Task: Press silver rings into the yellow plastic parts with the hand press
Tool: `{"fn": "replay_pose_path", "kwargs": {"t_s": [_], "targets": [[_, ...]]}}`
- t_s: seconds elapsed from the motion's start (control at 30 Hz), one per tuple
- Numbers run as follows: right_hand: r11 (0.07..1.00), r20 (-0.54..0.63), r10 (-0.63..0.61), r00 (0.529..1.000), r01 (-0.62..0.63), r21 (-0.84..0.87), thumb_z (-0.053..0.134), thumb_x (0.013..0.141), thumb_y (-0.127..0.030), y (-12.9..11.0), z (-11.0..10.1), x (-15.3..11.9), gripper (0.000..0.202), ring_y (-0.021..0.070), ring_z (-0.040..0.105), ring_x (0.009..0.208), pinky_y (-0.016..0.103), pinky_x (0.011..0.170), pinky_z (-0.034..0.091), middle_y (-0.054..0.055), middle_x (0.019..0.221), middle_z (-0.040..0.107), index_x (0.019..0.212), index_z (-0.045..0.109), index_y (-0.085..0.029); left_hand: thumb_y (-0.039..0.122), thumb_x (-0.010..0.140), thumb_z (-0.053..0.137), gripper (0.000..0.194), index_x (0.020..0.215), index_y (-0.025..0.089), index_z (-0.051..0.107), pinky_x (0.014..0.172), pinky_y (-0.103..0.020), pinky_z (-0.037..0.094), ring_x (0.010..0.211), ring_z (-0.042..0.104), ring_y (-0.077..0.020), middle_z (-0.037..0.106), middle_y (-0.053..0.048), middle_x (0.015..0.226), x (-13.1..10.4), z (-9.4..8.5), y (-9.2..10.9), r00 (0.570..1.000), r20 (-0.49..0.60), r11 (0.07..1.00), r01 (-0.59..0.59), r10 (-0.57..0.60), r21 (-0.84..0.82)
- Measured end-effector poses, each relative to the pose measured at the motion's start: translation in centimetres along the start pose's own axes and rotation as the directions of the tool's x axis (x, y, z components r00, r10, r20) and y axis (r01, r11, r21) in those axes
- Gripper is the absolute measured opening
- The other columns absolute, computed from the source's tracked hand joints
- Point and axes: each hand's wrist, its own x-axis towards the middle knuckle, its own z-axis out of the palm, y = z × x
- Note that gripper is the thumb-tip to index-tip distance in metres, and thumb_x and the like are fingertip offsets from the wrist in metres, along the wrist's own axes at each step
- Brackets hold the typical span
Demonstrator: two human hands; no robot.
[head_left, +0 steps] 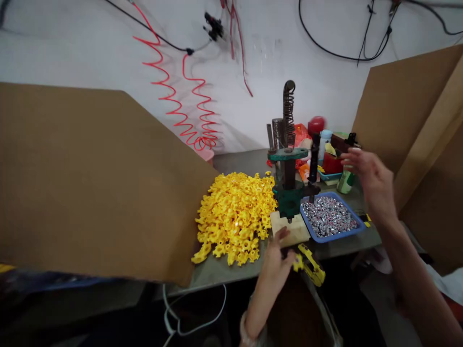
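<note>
My left hand [275, 265] is at the table's front edge, just before the pale block [289, 227] under a green hand press [289, 193]. Its thumb and fingers are apart, with no held thing visible. Close to the thumb is a small yellow star-shaped plastic part [298, 263], with larger yellow pieces [314, 270] beside it, below the table edge. My right hand [374, 180] is raised to the right of the press, slightly blurred, its fingers loosely stretched towards the press's black handle [314, 159] but apart from it. A green bottle [346, 181] stands behind that hand.
A heap of yellow plastic parts [235, 217] lies left of the press. To its right sits a blue tray [356, 232] of small shiny metal pieces. Cardboard panels [90, 183] flank both sides. Red coiled hoses [177, 106] hang along the wall.
</note>
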Motion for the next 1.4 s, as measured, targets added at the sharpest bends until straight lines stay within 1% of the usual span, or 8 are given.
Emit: {"fn": "replay_pose_path", "kwargs": {"t_s": [0.07, 0.2, 0.37, 0.7, 0.9, 1.17, 1.3, 1.4], "targets": [[0.944, 0.15, 0.188, 0.971, -0.136, -0.302, 0.058, 0.08, -0.042, 3.9, -0.9, -0.6, 0.031, 0.0166, 0.061, 0.086, 0.032, 0.081, 0.046, 0.006, 0.095, 0.067, 0.098, 0.064, -0.017, 0.008, 0.076, 0.049, 0.042, 0.116, 0.019, 0.057, 0.096, -0.048, 0.041, 0.109, 0.057, -0.0281, 0.064, -0.01, 0.115, 1.0, -1.9, -0.7, 0.992, -0.119, 0.959, -0.013, 0.049, 0.283], [0.718, 0.45, 0.511, 0.732, -0.076, -0.692, 0.065, 0.07, -0.027, 10.7, -1.8, -6.0, 0.015, 0.0181, 0.058, 0.08, 0.028, 0.074, 0.042, 0.006, 0.081, 0.066, 0.075, 0.064, -0.013, 0.017, 0.084, 0.047, 0.022, 0.095, 0.013, 0.065, 0.09, -0.058, 0.039, 0.109, 0.053, -0.0374, 0.061, -0.018, 0.112, 4.0, -4.5, -3.7, 0.973, -0.208, 0.703, 0.08, 0.098, 0.707], [0.693, 0.472, 0.491, 0.732, -0.001, -0.721, 0.062, 0.073, -0.021, 13.0, -1.1, -8.6, 0.009, 0.0156, 0.057, 0.074, 0.024, 0.066, 0.036, 0.004, 0.075, 0.066, 0.072, 0.066, -0.013, 0.021, 0.087, 0.048, 0.018, 0.092, 0.015, 0.065, 0.097, -0.053, 0.039, 0.108, 0.055, -0.0309, 0.064, -0.013, 0.109, 5.0, -4.9, -5.6, 0.964, -0.168, 0.768, -0.055, 0.208, 0.638], [0.674, 0.499, 0.156, 0.852, 0.278, -0.685, 0.051, 0.088, -0.024, 11.0, 1.5, -8.9, 0.02, 0.0157, 0.059, 0.08, 0.026, 0.073, 0.044, 0.006, 0.086, 0.064, 0.088, 0.071, -0.019, 0.023, 0.09, 0.05, 0.027, 0.115, 0.025, 0.06, 0.106, -0.039, 0.044, 0.123, 0.054, -0.0203, 0.054, -0.006, 0.136, 0.7, 1.8, -2.2, 0.987, 0.028, 0.987, -0.157, 0.157, 0.017], [0.577, 0.671, -0.184, 0.718, 0.632, -0.518, 0.051, 0.088, -0.016, 8.9, 3.4, -11.6, 0.018, 0.016, 0.057, 0.083, 0.027, 0.072, 0.046, 0.005, 0.089, 0.061, 0.092, 0.068, -0.02, 0.024, 0.072, 0.071, 0.033, 0.101, 0.021, 0.057, 0.09, -0.04, 0.051, 0.098, 0.067, -0.0233, 0.071, -0.007, 0.102, 1.9, 1.5, -1.4, 0.995, -0.076, 0.987, 0.048, -0.06, -0.155], [0.513, 0.782, -0.079, 0.618, 0.698, -0.5, 0.054, 0.08, -0.002, 8.8, 3.9, -11.4, 0.034, 0.0174, 0.059, 0.086, 0.028, 0.071, 0.049, 0.005, 0.096, 0.062, 0.105, 0.065, -0.023, 0.023, 0.07, 0.071, 0.05, 0.114, 0.018, 0.047, 0.096, -0.042, 0.045, 0.105, 0.063, -0.0235, 0.066, -0.011, 0.11, 2.2, 2.1, -1.9, 0.995, -0.075, 0.969, 0.038, -0.058, -0.244], [0.554, 0.692, -0.223, 0.687, 0.673, -0.49, 0.05, 0.088, -0.015, 5.0, 3.0, -9.5, 0.019, 0.0151, 0.061, 0.085, 0.026, 0.072, 0.048, 0.005, 0.093, 0.064, 0.1, 0.064, -0.019, 0.026, 0.073, 0.071, 0.045, 0.111, 0.019, 0.049, 0.095, -0.041, 0.045, 0.102, 0.062, -0.0221, 0.065, -0.008, 0.106, 2.2, 2.6, -2.1, 0.993, -0.114, 0.968, 0.0, -0.03, -0.252], [0.698, 0.347, -0.414, 0.842, 0.538, -0.473, 0.042, 0.095, -0.027, 0.2, 3.9, -3.1, 0.025, 0.0089, 0.058, 0.07, 0.021, 0.067, 0.045, 0.003, 0.082, 0.065, 0.09, 0.063, -0.016, 0.023, 0.073, 0.071, 0.048, 0.114, 0.019, 0.046, 0.096, -0.041, 0.044, 0.099, 0.062, -0.0213, 0.065, -0.007, 0.102, 2.3, 3.3, -2.2, 0.985, -0.171, 0.965, -0.015, -0.031, -0.264]]}}
